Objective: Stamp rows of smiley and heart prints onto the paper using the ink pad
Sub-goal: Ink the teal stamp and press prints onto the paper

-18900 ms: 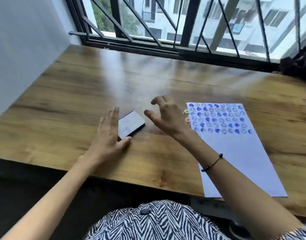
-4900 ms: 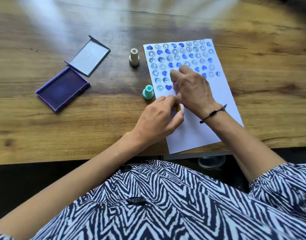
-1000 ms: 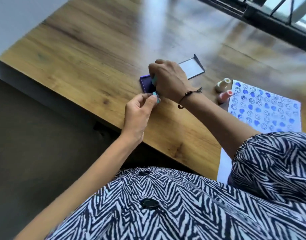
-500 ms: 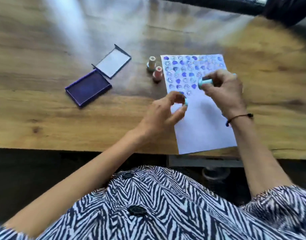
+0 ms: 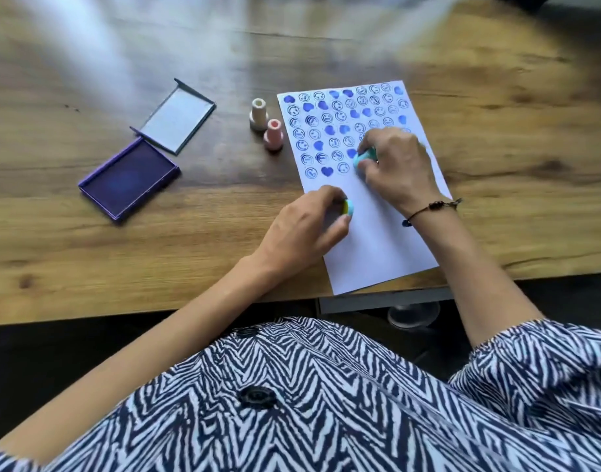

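Observation:
A white paper [image 5: 377,233] lies on the wooden table, its upper half covered with rows of blue smiley and heart prints. My right hand [image 5: 396,165] grips a teal stamp [image 5: 363,157] and presses it down at the end of the lowest printed row. My left hand [image 5: 307,226] rests on the paper's left edge, pinching a small teal and yellow stamp cap [image 5: 347,207]. The open purple ink pad [image 5: 128,178] sits to the left with its lid [image 5: 178,120] beside it.
A cream stamp [image 5: 258,114] and a pink stamp [image 5: 273,134] stand upright between the ink pad lid and the paper. The table's near edge runs just below the paper's bottom corner. My striped sleeve and shirt fill the foreground.
My right hand has lowered the teal stamp from above the sheet onto the lowest printed row. My left hand stays on the paper's left edge with the cap.

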`<state>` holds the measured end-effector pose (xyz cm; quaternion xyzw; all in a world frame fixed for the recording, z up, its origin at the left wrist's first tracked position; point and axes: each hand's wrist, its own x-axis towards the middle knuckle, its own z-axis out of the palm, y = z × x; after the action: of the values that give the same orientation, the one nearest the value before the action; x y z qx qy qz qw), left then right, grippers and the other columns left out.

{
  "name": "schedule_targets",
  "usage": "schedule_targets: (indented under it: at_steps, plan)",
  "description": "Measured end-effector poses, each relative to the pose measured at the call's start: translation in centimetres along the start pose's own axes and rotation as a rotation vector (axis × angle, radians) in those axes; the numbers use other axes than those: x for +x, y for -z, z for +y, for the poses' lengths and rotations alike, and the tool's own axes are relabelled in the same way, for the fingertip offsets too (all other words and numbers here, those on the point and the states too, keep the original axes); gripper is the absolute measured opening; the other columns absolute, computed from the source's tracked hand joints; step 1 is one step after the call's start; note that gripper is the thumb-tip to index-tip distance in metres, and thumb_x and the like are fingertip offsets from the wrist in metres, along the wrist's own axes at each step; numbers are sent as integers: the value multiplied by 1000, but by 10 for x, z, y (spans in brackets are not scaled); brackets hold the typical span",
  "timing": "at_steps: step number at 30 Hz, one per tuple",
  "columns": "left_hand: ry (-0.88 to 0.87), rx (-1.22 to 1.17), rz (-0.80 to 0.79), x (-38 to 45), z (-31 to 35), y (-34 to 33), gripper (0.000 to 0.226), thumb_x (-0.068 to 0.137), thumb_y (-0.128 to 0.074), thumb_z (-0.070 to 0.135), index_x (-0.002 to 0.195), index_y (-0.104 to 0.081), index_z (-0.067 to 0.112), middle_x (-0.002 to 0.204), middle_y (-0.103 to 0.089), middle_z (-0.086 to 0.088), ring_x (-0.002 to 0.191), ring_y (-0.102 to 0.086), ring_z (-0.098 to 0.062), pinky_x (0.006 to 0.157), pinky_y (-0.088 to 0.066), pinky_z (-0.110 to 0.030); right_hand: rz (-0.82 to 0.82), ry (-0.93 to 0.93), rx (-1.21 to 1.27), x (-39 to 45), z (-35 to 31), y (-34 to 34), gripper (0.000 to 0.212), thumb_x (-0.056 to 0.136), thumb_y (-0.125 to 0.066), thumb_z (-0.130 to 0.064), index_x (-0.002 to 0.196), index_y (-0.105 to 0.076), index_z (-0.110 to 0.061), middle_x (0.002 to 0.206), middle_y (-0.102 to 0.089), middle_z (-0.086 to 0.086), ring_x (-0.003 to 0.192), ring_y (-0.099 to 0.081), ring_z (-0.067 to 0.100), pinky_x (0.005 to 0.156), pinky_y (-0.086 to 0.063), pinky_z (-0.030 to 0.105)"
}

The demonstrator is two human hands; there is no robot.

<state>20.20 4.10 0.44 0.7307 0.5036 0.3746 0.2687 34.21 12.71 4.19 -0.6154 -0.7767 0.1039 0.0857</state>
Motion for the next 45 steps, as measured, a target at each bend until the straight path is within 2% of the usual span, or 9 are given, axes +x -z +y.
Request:
schedule_targets:
  at_steps: [8,11,18,32,36,38,40,42,45]
  plan:
    - [11,2,-15,0,-1,0,24,83,-55,17,101,-54,1,94,-66,-17,87,-61,-29,76,-42,-34,24,45,-155,1,-4,-6,18,85,-55,-14,101,-58,-8,107,-59,18,94,-59,42,72,-47,42]
    - [14,-4,-17,1,-1,0,25,83,-55,18,101,-54,1,94,-66,-17,87,-61,-29,76,-42,-34,37,72,-242,2,-9,-11,16,85,-51,-5,100,-56,-5,104,-57,20,87,-60,42,62,-39,36]
    - [35,-7,-24,1,-1,0,28,82,-52,22,101,-54,2,94,-66,-16,88,-61,-30,77,-44,-39,28,96,-267,0,-12,-15,18,84,-46,1,100,-52,-5,102,-53,21,77,-60,44,56,-32,35]
    - [48,-28,-44,1,-1,2,30,80,-50,27,101,-54,6,94,-67,-14,89,-61,-29,79,-48,-42,-13,84,-191,2,-10,-10,16,83,-48,-1,98,-52,-6,100,-55,17,82,-59,41,62,-39,35]
    - [37,-60,-45,0,-2,2,30,81,-51,25,102,-54,5,97,-67,-14,90,-62,-27,81,-46,-35,116,-8,24,-9,0,7,17,83,-55,-9,101,-57,-9,107,-63,16,96,-58,36,76,-46,39]
    - [24,-76,-37,0,-4,3,27,82,-56,19,103,-54,3,96,-67,-15,87,-61,-24,76,-41,-21,294,-89,172,-20,4,19,16,80,-58,-10,96,-61,-10,102,-67,13,92,-61,33,77,-46,38]
    - [32,-99,-14,0,-4,5,24,83,-59,13,104,-56,2,97,-67,-15,82,-57,-17,72,-35,-9,357,-169,330,-32,6,27,13,78,-60,-9,91,-63,-9,92,-68,8,82,-66,33,77,-52,44]
    - [82,-194,30,0,-4,8,22,83,-59,13,103,-57,4,99,-65,-11,83,-56,-13,77,-40,-12,293,-236,500,-44,2,28,10,79,-63,-8,89,-63,-9,82,-63,3,68,-68,31,71,-57,48]
    - [217,-428,54,1,-5,12,17,85,-58,14,102,-57,12,94,-62,3,84,-58,-11,77,-48,-24,117,-292,830,-59,-11,22,13,80,-65,-5,81,-62,-18,76,-62,6,52,-64,19,63,-60,39]
